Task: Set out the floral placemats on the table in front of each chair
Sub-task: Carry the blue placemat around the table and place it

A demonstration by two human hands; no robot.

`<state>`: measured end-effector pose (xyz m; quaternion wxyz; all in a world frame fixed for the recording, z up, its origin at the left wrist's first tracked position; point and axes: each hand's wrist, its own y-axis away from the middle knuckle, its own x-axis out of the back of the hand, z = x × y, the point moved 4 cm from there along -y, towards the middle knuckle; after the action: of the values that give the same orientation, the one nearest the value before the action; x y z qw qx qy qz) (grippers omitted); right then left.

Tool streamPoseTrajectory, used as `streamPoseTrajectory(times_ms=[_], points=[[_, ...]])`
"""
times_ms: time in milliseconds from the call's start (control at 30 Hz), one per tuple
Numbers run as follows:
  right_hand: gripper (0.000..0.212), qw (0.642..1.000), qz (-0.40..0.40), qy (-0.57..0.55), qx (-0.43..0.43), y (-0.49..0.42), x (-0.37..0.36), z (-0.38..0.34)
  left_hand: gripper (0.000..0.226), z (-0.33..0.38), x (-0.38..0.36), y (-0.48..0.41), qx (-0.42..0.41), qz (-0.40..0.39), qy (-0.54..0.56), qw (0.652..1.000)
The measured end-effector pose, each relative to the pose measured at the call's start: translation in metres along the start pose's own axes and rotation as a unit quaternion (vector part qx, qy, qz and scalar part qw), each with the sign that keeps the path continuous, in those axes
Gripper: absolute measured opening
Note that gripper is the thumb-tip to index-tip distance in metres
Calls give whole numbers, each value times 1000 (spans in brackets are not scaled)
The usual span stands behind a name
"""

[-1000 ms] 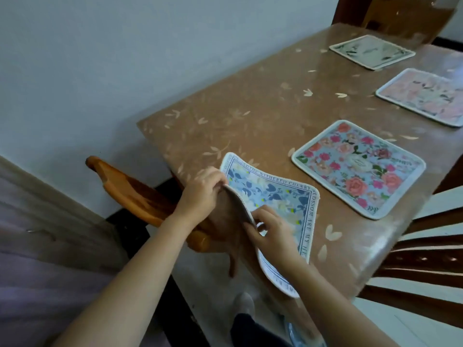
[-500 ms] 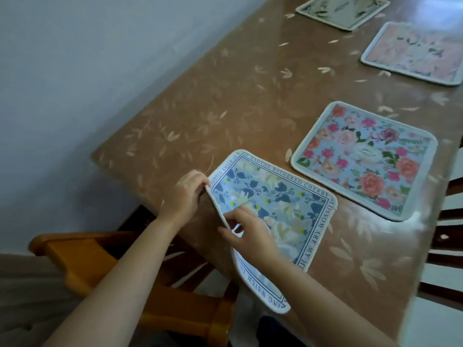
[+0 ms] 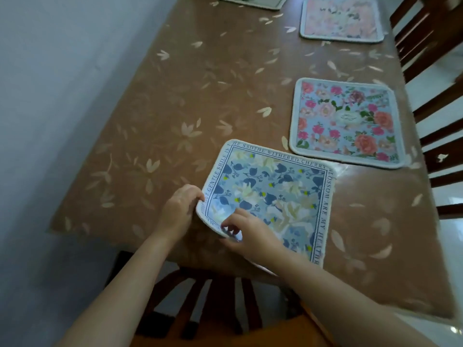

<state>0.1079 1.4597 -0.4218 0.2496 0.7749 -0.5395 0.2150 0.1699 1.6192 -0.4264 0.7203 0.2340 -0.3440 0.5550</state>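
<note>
Tabletop, blue placemat corner between fingers

A single wide-angle camera is riding on the person's head at the near short end of the counter, looking forward and steeply down along its length. It is hovering close over the left hand and right hand, with both forearms entering from the bottom edge and the blue placemat lying nearest the lens. The wall is filling the left side, chairs are edging the right, and the farthest mat is being cropped by the top border.
</note>
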Motion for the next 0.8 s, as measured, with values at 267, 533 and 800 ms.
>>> streamPoseTrajectory(times_ms=[267,533,800], points=[[29,996,-10,87,-23,-28,-48,-24,9,-48,36,2,-56,-42,-54,996],[46,985,-23,171,-24,-31,-67,-8,13,-85,53,-2,-66,-51,-105,991],[57,974,-19,225,-19,-25,-73,1,17,-115,45,3,8,-94,-74,993]])
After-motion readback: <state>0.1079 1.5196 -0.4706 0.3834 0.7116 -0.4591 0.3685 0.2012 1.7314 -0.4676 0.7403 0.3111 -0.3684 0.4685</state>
